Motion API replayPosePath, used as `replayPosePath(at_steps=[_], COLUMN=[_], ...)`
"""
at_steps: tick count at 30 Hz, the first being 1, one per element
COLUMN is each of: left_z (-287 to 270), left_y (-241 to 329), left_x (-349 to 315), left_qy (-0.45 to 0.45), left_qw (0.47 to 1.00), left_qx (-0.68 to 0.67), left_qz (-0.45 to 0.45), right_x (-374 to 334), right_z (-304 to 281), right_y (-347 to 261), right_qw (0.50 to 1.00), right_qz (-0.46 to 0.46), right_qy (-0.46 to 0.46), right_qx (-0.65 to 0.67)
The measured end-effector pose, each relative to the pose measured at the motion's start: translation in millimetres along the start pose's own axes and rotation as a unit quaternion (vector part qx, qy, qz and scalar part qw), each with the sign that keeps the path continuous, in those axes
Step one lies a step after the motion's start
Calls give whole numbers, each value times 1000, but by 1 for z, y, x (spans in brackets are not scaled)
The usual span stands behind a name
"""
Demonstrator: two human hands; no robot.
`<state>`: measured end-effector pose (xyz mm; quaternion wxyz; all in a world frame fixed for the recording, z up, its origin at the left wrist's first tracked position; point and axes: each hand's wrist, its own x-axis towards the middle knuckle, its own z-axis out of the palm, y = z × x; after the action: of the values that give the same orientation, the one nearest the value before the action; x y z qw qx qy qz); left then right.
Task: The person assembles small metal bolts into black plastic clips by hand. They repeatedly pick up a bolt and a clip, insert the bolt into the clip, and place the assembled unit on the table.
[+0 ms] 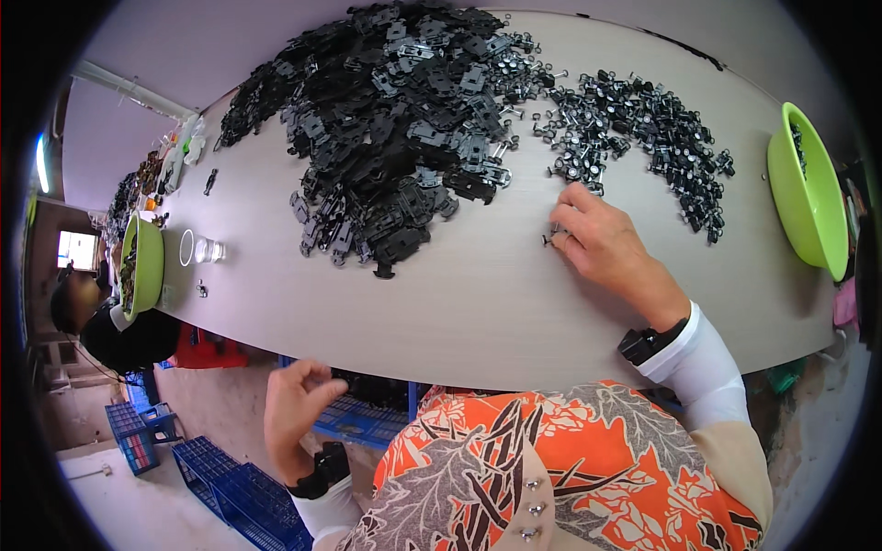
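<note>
Nearest the body, the left hand [299,404] hangs short of the desk [459,321], beside its near edge and above a blue crate [354,424]; its fingers curl loosely with the thumb apart, and nothing shows in them. Farther in, the right hand [602,241] is over the desk, thumb and fingertips brought together on a small wheeled piece [548,241], which sits at the left side of that hand, pointing out past the fingertips. Its long axis seems to run mostly away from the body, though the piece is too small and too hidden by the fingers to be sure. The heap of black plates [390,151] lies to the left of the right hand and well apart from it, its near tip reaching toward the body. The scattered heap of wheeled pieces [643,124] begins just beyond the right hand's knuckles and spreads away and rightward, so the right hand is the nearer to both.
</note>
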<state>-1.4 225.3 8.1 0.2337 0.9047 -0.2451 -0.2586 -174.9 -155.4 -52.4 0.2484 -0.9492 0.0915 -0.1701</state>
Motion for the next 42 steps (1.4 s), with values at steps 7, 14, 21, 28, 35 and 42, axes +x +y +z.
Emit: replayPosePath(at_steps=[7,14,21,28,35,42], left_z=[51,101,119,135,142,136], left_y=[123,172,168,189,171,178], left_x=[117,186,167,144,156,154], left_qy=[134,114,133,38,-290,-338], left_qw=[913,877,875,882,727,744], left_qx=[9,210,72,-273,-622,-573], left_qz=[385,416,459,383,41,70], right_x=[-9,-10,-12,-17,-15,-22], right_z=[-7,-3,-6,-7,-14,-33], right_y=[12,-6,-3,-4,-12,-5], right_qw=[997,996,998,996,997,995], right_qz=[40,53,15,68,77,63], right_qy=[58,52,62,46,30,-57], right_qx=[-30,-49,-24,18,14,46])
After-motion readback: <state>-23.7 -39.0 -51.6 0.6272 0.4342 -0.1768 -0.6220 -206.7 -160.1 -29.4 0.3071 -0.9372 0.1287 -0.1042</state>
